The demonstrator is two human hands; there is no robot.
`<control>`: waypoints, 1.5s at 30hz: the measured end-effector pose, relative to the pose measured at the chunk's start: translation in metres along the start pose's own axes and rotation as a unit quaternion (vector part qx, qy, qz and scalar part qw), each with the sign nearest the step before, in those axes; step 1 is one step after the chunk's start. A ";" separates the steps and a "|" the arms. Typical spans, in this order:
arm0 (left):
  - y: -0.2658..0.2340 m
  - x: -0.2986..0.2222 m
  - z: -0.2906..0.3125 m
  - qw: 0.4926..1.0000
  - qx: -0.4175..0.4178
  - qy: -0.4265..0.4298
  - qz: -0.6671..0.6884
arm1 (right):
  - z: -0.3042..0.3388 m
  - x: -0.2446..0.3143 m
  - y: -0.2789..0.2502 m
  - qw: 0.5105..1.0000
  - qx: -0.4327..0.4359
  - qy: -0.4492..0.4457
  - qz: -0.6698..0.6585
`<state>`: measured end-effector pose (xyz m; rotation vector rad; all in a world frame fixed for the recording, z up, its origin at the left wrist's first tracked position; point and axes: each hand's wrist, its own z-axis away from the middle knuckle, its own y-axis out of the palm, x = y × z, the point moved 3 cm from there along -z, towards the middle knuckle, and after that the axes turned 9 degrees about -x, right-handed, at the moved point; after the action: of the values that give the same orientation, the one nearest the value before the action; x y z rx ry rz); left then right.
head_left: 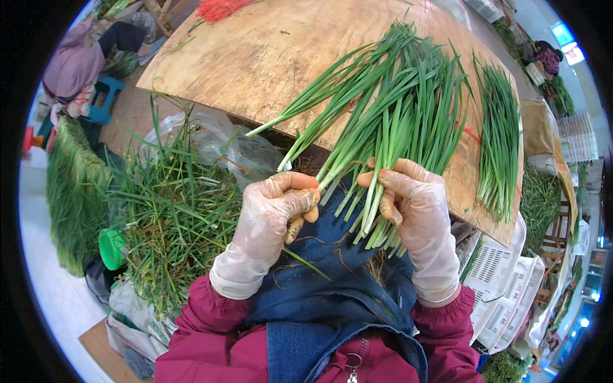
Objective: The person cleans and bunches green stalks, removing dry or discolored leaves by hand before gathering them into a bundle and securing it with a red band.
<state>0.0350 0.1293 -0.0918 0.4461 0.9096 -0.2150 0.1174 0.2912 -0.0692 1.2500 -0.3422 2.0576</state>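
Long flat green stalks with pale lower ends, which look like garlic chives, spread over the edge of a wooden board with their pale ends toward me. Between the thumb and forefinger of my left hand is the pale end of a few stalks. My right hand pinches a small group of stalks near their base, among the other pale ends. Both hands wear whitish thin gloves with tan fingertips. A thin loose stalk lies on my blue apron, below my left hand.
A neat chive bundle lies at the right of the wooden board. Red strings lie at the far edge. To my left are a heap of loose green leaves and clear plastic. Other people sit at upper left and upper right.
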 end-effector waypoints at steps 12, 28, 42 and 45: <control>0.033 -0.015 0.011 0.917 0.051 0.294 -0.266 | 0.008 0.000 -0.009 0.985 0.073 0.048 -0.151; 0.061 0.010 0.000 0.992 0.076 0.044 -0.093 | 0.016 0.000 -0.009 0.998 -0.065 -0.018 -0.009; 0.060 0.004 0.004 0.995 0.094 -0.005 -0.040 | 0.034 0.002 -0.006 0.999 -0.013 0.038 0.007; 0.058 0.007 0.004 0.994 0.095 -0.019 -0.043 | 0.035 -0.001 -0.007 0.998 -0.014 0.040 0.040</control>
<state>0.0630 0.1793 -0.0791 0.5771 0.8755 -0.3892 0.1462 0.2768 -0.0532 1.1507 -0.3881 2.1572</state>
